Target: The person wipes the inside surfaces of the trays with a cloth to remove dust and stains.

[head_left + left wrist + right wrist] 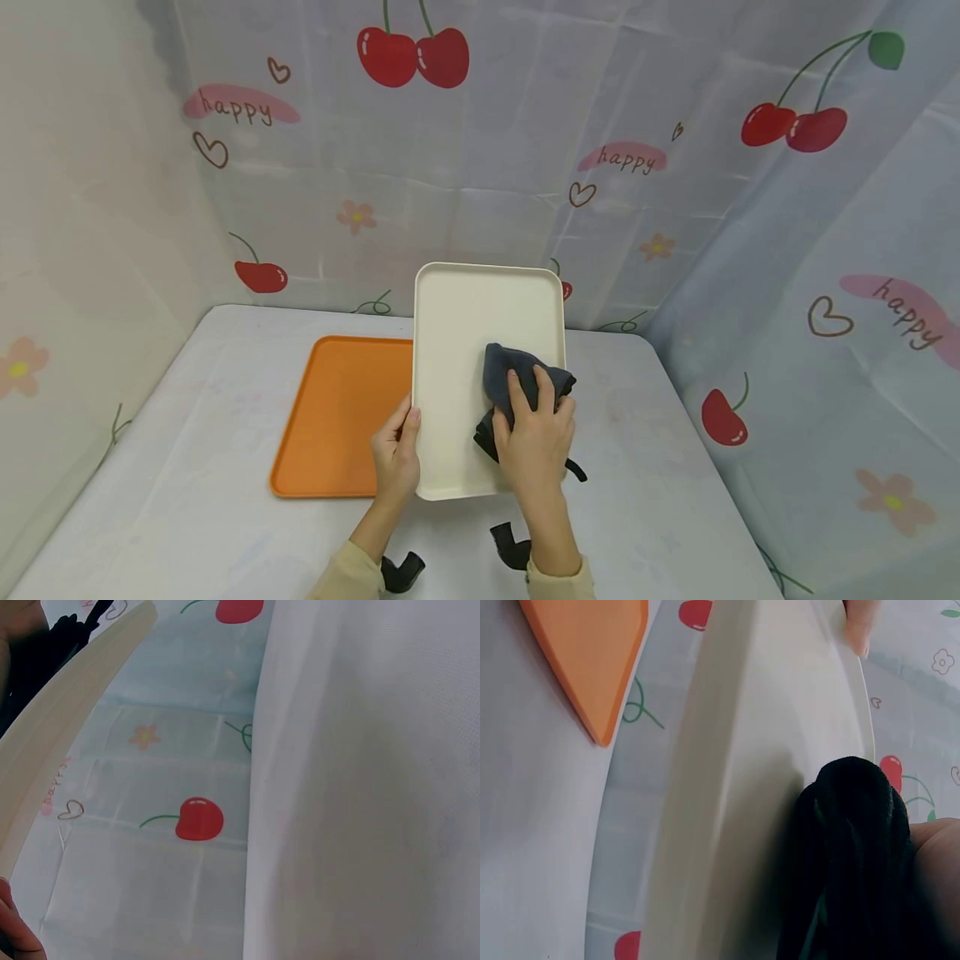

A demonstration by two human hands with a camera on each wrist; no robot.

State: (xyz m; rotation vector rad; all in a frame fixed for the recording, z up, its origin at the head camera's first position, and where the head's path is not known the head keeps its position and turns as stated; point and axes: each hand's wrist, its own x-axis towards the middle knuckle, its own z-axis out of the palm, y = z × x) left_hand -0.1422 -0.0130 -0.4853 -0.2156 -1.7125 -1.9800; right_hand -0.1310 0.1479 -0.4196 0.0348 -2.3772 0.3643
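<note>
A cream rectangular tray [457, 350] is held up off the table, tilted toward the head camera. My left hand [397, 454] grips its left edge, thumb on the near side and fingers mostly hidden behind. A dark grey-blue cloth [498, 371] lies bunched against the tray's inner face at the lower right. Over it, my right hand [536, 437] holds the cloth with spread, bent fingers. The right wrist view shows the folded cloth [855, 840] close up against the tray [787, 697]. In the left wrist view, the tray's outer side [60, 727] shows.
An orange tray [337, 417] lies flat on the white-covered table [637, 500], left of and partly behind the cream one. Black straps [512, 547] hang by both wrists. A printed curtain [495, 167] encloses the back and sides.
</note>
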